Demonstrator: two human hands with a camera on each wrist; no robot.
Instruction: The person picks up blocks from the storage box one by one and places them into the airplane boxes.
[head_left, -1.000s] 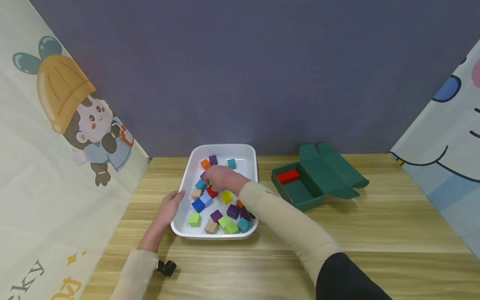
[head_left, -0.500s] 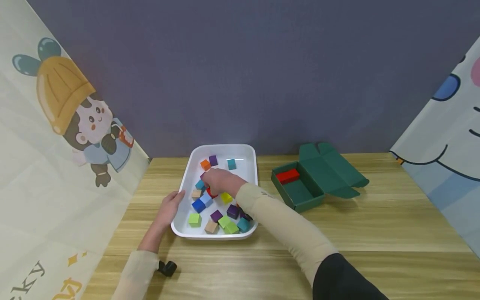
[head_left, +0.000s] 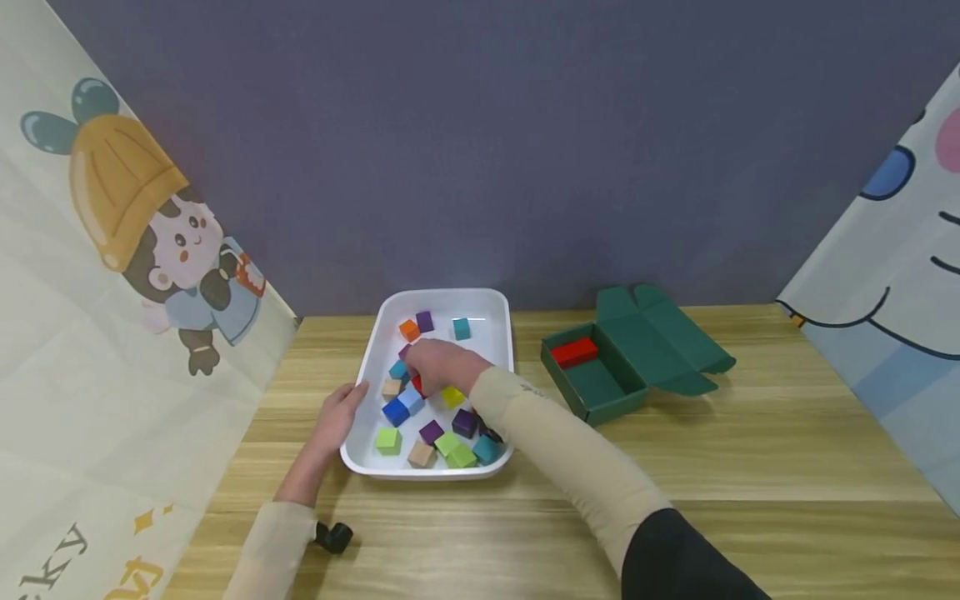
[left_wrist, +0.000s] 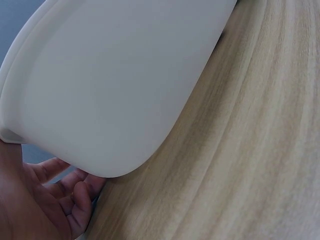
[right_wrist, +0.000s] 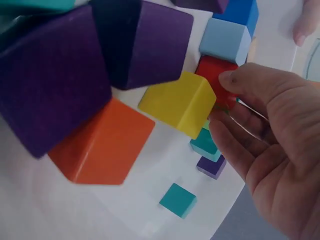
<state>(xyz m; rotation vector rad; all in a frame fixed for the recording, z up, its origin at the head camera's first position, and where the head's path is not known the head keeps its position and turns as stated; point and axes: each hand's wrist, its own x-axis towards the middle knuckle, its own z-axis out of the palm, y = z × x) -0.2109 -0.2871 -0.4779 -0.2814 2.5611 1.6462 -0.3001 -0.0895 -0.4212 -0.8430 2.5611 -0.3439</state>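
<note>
A white plastic tray (head_left: 480, 469) holds several coloured wooden cubes. My left hand (head_left: 339, 419) grips the tray's left rim, thumb on top; its curled fingers show under the rim in the left wrist view. Inside the tray, my right hand (head_left: 441, 364) pinches a red cube (right_wrist: 214, 71) between thumb and fingers. The cube appears still down among the others, and the hand covers most of it in the head view. Close to it are a yellow cube (right_wrist: 179, 102), a light blue cube (right_wrist: 225, 39) and a blue cube (head_left: 395, 412).
Right of the tray, an open green cardboard box (head_left: 611, 406) has its lid (head_left: 663, 337) folded out to the right. Red blocks (head_left: 574, 352) lie at its back left. Everything stands on a wooden table (head_left: 712, 483) against a dark grey panel (head_left: 525, 150).
My right hand has shifted slightly nearer and its fingers have closed over the red cube, which is now mostly covered in the head view. My left hand stays on the tray rim.
</note>
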